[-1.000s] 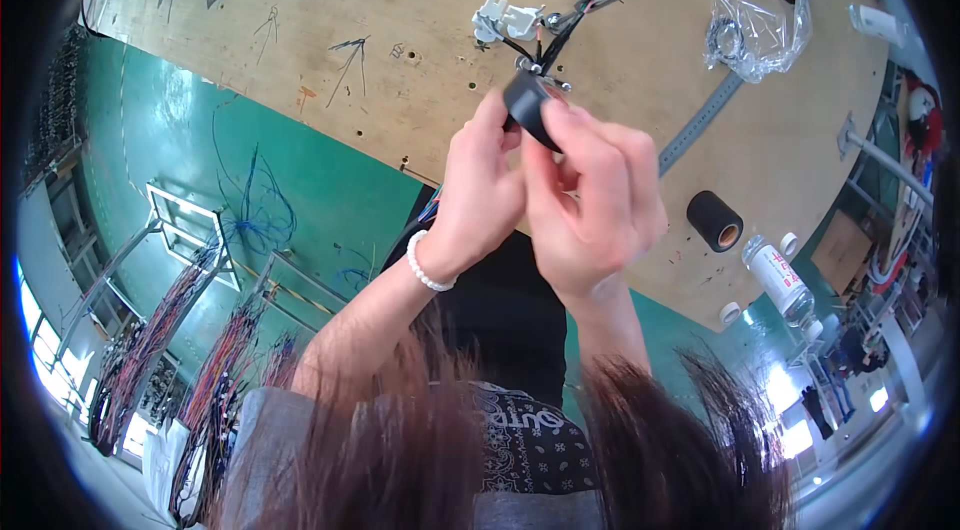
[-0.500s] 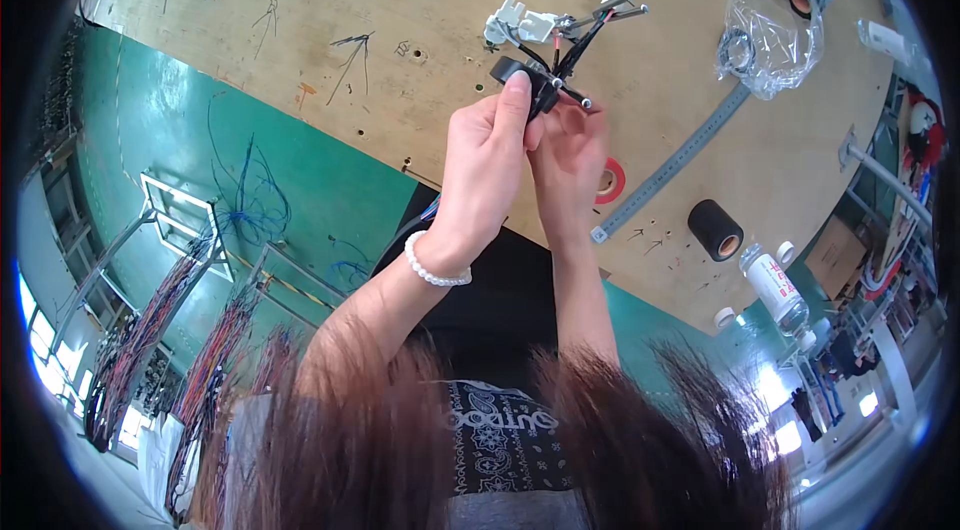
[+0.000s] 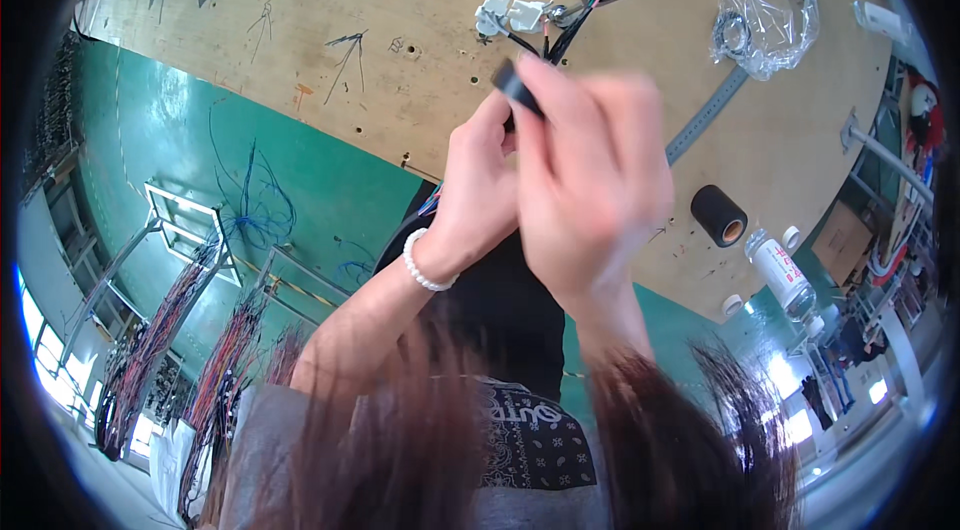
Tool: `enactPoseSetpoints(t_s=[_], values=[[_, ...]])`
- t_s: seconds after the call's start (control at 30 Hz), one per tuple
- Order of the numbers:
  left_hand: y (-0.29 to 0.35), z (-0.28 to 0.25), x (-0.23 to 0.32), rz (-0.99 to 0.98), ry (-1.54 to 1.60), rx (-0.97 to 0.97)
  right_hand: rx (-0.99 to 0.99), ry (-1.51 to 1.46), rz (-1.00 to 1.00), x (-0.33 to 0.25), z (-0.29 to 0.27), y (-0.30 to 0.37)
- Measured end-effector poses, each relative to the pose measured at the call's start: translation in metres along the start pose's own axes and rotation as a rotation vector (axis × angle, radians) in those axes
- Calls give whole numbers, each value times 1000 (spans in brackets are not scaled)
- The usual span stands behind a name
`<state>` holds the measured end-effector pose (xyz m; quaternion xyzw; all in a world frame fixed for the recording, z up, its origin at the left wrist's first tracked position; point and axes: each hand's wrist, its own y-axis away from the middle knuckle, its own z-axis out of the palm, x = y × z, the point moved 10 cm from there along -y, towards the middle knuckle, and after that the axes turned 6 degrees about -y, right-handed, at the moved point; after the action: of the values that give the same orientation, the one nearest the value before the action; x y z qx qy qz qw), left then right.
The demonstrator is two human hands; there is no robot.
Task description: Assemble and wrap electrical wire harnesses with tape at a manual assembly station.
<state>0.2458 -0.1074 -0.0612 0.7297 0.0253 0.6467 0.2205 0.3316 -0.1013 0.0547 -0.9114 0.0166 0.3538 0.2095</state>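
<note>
My right hand (image 3: 590,175), smeared by motion, pinches a small roll of black tape (image 3: 513,87) over the near side of the wooden board. Close beside it, my left hand (image 3: 478,185) is closed around a bundle of black wires (image 3: 562,38), its fingertips partly hidden by the roll and the right hand. A white bead bracelet circles the left wrist. Beyond the hands the wires fan out to white connectors (image 3: 496,12) and a metal pronged holder (image 3: 605,0) on the board. Where the tape meets the wires is hidden.
A steel ruler (image 3: 708,115) lies on the board, right of my hands. Farther right are a large black tape roll (image 3: 718,215), a clear plastic bag (image 3: 765,25) and a plastic bottle (image 3: 782,275). Wire bundles (image 3: 150,340) hang from racks at left.
The right hand has risen from beneath the wires to above them and now holds the tape roll, which my left thumb was pressing before. It now covers the red tape roll.
</note>
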Motion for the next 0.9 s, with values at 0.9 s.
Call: enactPoseSetpoints(t_s=[0.9], values=[[20, 8, -10, 147, -228, -131, -346, 166, -175, -32, 19, -12]])
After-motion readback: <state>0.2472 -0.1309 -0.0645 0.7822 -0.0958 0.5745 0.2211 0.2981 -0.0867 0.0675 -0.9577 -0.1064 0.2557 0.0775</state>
